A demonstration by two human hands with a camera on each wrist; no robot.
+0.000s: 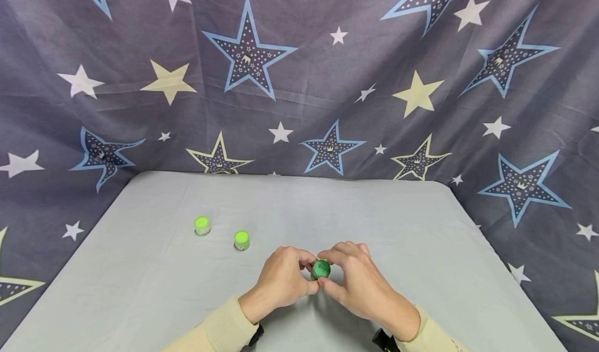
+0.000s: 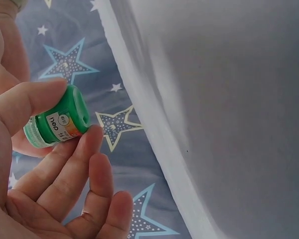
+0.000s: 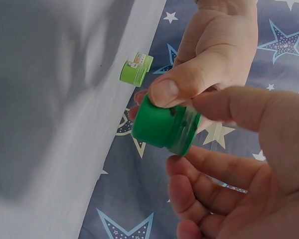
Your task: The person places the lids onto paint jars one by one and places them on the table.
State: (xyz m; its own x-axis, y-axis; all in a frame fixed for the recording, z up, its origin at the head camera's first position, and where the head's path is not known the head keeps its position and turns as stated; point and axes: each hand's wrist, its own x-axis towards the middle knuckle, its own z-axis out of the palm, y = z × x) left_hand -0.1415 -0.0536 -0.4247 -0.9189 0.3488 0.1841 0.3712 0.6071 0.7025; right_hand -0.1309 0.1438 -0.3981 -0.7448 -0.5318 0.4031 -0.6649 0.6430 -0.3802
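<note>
A small green paint jar (image 1: 321,269) is held between both hands, its round dark green top facing up in the head view. My left hand (image 1: 284,278) pinches the jar's body with thumb and fingers. Printed lettering shows on the jar's label (image 2: 59,123) in the left wrist view. From the other side, my right hand (image 1: 359,283) grips the clear upper rim (image 3: 185,130) between thumb and fingertips. A dark smear marks the jar near that rim. Whether a cap sits on the top I cannot tell.
Two small jars with bright lime-green lids stand on the grey-white table to the left: one farther back (image 1: 203,226), the other closer (image 1: 242,240). Behind the table hangs a dark cloth (image 1: 299,107) printed with stars.
</note>
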